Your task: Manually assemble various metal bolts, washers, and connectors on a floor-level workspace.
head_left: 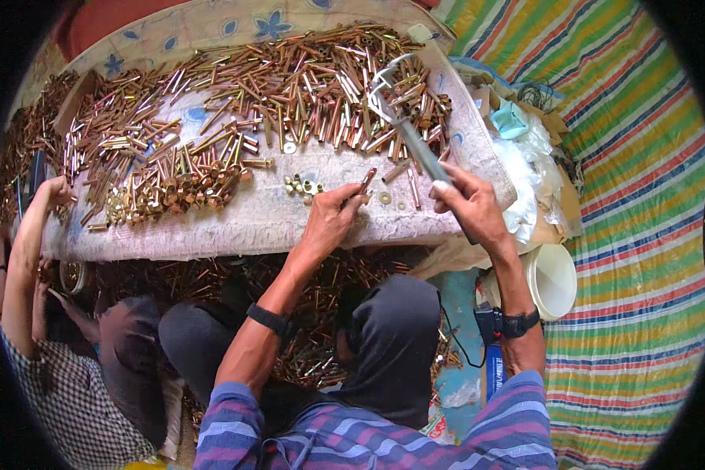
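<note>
My left hand (327,218) pinches a short coppery metal tube (367,180) between thumb and fingers, just over the front of the cloth-covered table (290,235). My right hand (475,208) is closed round the grey handle of a hand rake (423,149). Its curved metal tines reach into the big pile of metal tubes and rods (321,78) at the back. Several small brass-coloured nuts (300,186) lie left of my left hand. Between my hands are a flat washer (385,198) and a loose tube (413,189). A heap of bolts with hex heads (184,184) lies further left.
At the left edge, another person's hand (52,192) reaches to the table. A white bucket (552,282) stands on the right, near clear plastic bags (529,172). More metal parts (313,337) lie below the table around my knees. Striped sheeting (627,235) covers the right side.
</note>
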### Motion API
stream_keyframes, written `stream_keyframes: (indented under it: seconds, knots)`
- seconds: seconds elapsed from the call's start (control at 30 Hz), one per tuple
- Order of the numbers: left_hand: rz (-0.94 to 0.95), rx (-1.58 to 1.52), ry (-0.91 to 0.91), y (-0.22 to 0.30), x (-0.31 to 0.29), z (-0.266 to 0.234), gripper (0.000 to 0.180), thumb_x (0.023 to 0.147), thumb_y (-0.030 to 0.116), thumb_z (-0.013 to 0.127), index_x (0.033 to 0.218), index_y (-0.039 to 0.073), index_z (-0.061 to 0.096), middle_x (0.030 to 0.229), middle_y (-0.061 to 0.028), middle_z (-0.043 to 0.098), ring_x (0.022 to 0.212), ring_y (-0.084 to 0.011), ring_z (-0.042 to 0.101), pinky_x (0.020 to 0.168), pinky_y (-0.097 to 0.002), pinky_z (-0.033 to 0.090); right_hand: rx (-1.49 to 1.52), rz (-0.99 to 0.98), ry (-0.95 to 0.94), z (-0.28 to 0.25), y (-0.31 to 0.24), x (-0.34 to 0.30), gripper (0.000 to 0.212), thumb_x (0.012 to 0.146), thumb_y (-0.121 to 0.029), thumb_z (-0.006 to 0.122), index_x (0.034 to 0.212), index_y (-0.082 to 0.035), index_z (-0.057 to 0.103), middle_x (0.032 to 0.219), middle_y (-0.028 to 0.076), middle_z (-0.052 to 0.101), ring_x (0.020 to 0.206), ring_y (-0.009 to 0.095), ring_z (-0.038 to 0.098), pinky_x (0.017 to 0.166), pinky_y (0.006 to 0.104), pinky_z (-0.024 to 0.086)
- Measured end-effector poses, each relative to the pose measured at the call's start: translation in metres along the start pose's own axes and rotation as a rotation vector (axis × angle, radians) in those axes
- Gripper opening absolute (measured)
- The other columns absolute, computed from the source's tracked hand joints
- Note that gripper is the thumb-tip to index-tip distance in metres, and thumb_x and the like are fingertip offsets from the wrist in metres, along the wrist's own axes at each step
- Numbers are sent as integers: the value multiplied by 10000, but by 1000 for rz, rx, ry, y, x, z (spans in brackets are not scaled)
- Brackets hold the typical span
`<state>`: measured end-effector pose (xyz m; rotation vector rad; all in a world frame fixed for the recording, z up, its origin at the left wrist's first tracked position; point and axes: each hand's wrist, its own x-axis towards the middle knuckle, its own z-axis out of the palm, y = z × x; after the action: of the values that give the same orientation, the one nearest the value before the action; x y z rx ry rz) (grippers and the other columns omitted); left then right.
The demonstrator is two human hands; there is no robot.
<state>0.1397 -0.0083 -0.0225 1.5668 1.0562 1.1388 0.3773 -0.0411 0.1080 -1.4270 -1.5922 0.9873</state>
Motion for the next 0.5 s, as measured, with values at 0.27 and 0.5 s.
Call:
stream_keyframes:
  seconds: [0.27, 0.5]
  knots:
    - [123, 51, 55, 0, -2, 0, 182, 913, 97, 645, 1048, -8, 707, 809, -209, 690, 675, -272, 678, 651, -366, 504, -547, -355, 89, 32, -19, -22, 439, 878, -98, 712, 1303, -52, 614, 988, 133, 674, 849, 188, 654, 743, 337, 523]
    - [186, 67, 99, -4, -2, 1, 197, 926, 139, 675, 1072, 18, 727, 720, -62, 685, 664, -70, 549, 609, -287, 479, -351, -416, 320, 31, -17, -21, 490, 861, -103, 697, 1339, -88, 589, 891, 114, 641, 788, 279, 645, 691, 421, 519]
